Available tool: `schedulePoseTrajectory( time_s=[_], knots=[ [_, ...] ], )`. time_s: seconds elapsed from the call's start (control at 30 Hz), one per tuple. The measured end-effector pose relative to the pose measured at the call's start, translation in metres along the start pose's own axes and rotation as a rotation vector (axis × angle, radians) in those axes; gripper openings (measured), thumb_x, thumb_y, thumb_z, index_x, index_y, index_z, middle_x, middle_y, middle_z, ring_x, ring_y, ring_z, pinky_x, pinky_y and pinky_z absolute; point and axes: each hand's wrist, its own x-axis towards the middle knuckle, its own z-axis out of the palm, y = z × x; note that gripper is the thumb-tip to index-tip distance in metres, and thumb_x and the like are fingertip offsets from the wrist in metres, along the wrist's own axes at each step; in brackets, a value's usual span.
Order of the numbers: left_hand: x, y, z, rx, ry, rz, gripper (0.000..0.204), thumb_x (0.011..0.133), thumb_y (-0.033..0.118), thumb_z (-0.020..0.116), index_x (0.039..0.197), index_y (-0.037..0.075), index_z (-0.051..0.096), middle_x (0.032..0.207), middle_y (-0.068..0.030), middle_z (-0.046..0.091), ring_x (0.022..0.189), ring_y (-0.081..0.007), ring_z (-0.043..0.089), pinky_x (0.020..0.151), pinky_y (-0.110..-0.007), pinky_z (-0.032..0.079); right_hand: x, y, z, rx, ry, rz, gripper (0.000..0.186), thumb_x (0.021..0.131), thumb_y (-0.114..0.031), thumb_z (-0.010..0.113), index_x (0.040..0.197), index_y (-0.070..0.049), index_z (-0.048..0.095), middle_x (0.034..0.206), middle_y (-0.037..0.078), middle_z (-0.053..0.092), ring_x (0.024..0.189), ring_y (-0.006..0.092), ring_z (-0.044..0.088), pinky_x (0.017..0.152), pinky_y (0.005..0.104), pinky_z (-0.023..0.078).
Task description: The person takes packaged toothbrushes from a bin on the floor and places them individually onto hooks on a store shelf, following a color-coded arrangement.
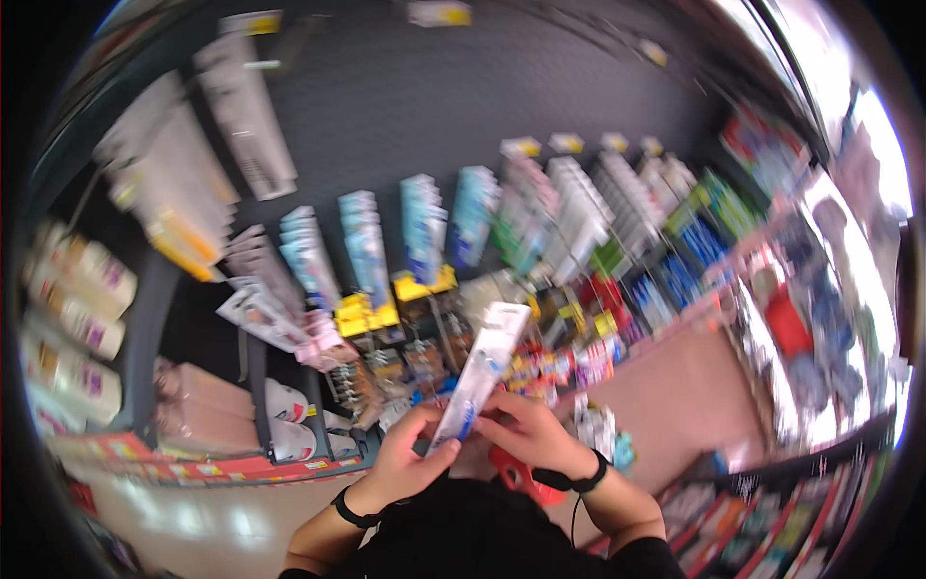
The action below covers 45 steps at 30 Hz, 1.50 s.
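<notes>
In front of my body I hold a long, narrow hanging package [479, 372], with a white top and blue print toward its lower end. It is tilted, its top leaning away to the right; what it contains is too blurred to name. My left hand [410, 458] grips the lower end, thumb across the front. Against the package's right edge, my right hand [531, 431] pinches with bent fingers. Both wrists wear black bands. Beyond the package hang rows of similar slim light-blue packs [424, 227] on hooks.
A dark pegboard wall [579, 87] carries hanging packs and yellow tags. White bottles [82, 318] line shelves on the left, near pink-beige boxes [203, 410]. A red object [521, 476] shows below my right hand. More shelving [772, 521] stands at the lower right.
</notes>
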Motion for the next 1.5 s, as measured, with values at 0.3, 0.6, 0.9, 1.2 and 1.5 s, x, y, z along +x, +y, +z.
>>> schedulePoseTrajectory(
  time_s=[0.3, 0.6, 0.9, 1.2, 1.5],
  knots=[
    [0.006, -0.068, 0.096, -0.097, -0.314, -0.526, 0.031, 0.097, 0.007, 0.068, 0.126, 0.0, 0.063, 0.1, -0.0018, 0.065, 0.088, -0.0081, 0.064, 0.073, -0.023, 0.052, -0.114, 0.146, 0.008, 0.507, 0.214, 0.391, 0.021, 0.106, -0.018, 0.059, 0.117, -0.001, 0.063, 0.101, 0.002, 0.069, 0.093, 0.0084, 0.062, 0.085, 0.0265, 0.051],
    [0.024, -0.103, 0.183, -0.111, -0.587, -0.69, 0.047, 0.098, 0.006, 0.062, 0.143, 0.001, 0.053, 0.122, -0.0076, 0.055, 0.099, -0.0127, 0.064, 0.072, -0.025, 0.058, -0.185, 0.2, -0.02, 0.573, 0.392, 0.662, 0.026, 0.103, -0.027, 0.062, 0.111, -0.002, 0.063, 0.097, 0.004, 0.07, 0.088, 0.0104, 0.064, 0.077, 0.0274, 0.052],
    [0.017, -0.18, 0.235, 0.07, -0.595, -0.592, 0.041, 0.099, 0.009, 0.059, 0.138, -0.004, 0.056, 0.114, -0.0106, 0.06, 0.089, -0.0165, 0.068, 0.067, -0.029, 0.059, -0.212, 0.237, -0.024, 0.39, 0.544, 0.725, 0.042, 0.094, -0.025, 0.073, 0.122, 0.002, 0.057, 0.107, 0.011, 0.07, 0.091, 0.016, 0.066, 0.079, 0.0306, 0.054],
    [0.02, -0.191, 0.26, 0.483, -0.53, -0.197, 0.039, 0.091, 0.012, 0.063, 0.127, -0.003, 0.061, 0.112, -0.0213, 0.062, 0.094, -0.0363, 0.067, 0.078, -0.042, 0.056, -0.217, 0.248, -0.044, 0.359, 0.377, 0.677, 0.058, 0.096, -0.026, 0.067, 0.145, 0.0, 0.05, 0.119, 0.013, 0.069, 0.105, 0.0197, 0.065, 0.092, 0.033, 0.053],
    [0.025, -0.205, 0.265, 0.484, -0.575, -0.228, 0.04, 0.09, 0.015, 0.064, 0.127, -0.002, 0.064, 0.108, -0.0217, 0.064, 0.097, -0.0405, 0.064, 0.085, -0.047, 0.052, -0.216, 0.272, -0.046, 0.317, 0.278, 0.608, 0.042, 0.098, -0.027, 0.063, 0.131, -0.001, 0.061, 0.099, 0.006, 0.07, 0.089, 0.0153, 0.064, 0.078, 0.0317, 0.052]
  ],
)
